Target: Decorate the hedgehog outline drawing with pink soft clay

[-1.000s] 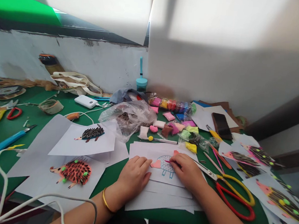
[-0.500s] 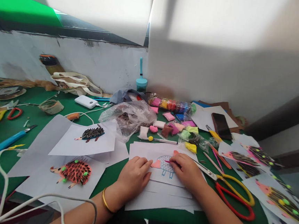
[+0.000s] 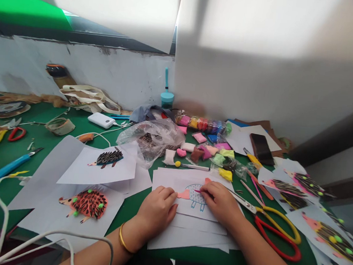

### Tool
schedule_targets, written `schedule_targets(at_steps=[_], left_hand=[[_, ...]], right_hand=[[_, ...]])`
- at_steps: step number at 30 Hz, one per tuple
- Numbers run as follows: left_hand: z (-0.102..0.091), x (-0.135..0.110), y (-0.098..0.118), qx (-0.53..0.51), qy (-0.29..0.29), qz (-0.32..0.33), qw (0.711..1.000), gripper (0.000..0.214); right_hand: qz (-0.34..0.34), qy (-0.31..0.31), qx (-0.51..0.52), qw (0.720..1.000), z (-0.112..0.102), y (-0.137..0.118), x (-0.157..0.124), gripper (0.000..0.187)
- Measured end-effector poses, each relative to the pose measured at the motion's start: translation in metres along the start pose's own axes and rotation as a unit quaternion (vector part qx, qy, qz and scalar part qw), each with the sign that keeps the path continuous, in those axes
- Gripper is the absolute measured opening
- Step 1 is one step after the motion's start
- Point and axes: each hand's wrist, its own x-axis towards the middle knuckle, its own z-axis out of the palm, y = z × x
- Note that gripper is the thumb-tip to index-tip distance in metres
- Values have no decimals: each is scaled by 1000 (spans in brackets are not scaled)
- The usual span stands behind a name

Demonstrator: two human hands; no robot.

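A sheet of white paper with a blue outline drawing of a hedgehog lies in front of me on a stack of sheets. Coral-pink clay covers the snout end of the drawing. My left hand rests on the paper, thumb apart, its fingertips touching the clay's left tip. My right hand pinches a thin magenta clay tool, whose pointed end lies over the hedgehog's body. A coral-pink lump shows beside the right fingers; whether they hold it is unclear.
Large scissors lie right of my right hand. Several clay packets and a plastic bag sit behind the paper. Finished hedgehog pictures lie left and right. A white cable crosses the lower left.
The left fingertips have drawn slightly left, and the clay snout's tip now shows longer and thinner beside them. The right hand has hardly moved. A blurred brownish shape has grown at the far left edge.
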Motion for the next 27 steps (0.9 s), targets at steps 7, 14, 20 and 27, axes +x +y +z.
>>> schedule_targets(at_steps=[7, 14, 20, 27], left_hand=[[-3, 2, 3, 24, -34, 5, 999, 30], [-1, 1, 3, 29, -44, -6, 999, 30], [-3, 2, 6, 44, -53, 2, 998, 35], [0, 2, 4, 52, -46, 9, 998, 35]], right_hand=[[4, -4, 4, 1000, 0, 0, 0, 12], [9, -7, 7, 1000, 0, -1, 1, 13], [6, -2, 4, 1000, 1, 0, 1, 12], [7, -2, -3, 1000, 1, -1, 1, 12]])
